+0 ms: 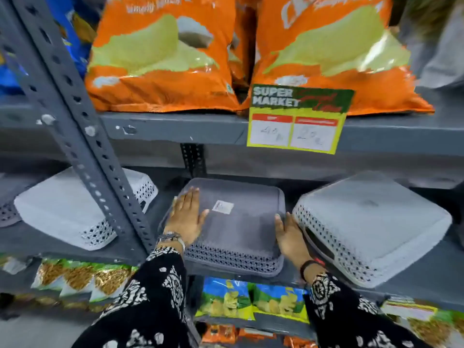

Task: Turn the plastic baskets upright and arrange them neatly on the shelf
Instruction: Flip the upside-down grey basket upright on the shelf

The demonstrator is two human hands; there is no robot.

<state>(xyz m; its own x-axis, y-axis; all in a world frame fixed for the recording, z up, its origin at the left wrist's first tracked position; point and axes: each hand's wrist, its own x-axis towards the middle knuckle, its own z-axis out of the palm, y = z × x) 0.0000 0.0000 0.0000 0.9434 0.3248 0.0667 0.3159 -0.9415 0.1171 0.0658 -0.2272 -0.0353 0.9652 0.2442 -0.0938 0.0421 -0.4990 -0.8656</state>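
On a grey shop shelf (414,280), my left hand (185,217) is lying flat and open on an upturned dark basket (241,229), my right hand (288,234) pressing open against its side.

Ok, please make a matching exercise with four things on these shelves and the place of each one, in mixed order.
Things:
1. dark grey basket
2. pale basket with handle slot
3. orange bags
4. price card

Places:
A. upper shelf
B. hanging from the upper shelf edge
C. between both hands
D. right of the right hand

Pairs: 1-C, 2-D, 3-A, 4-B
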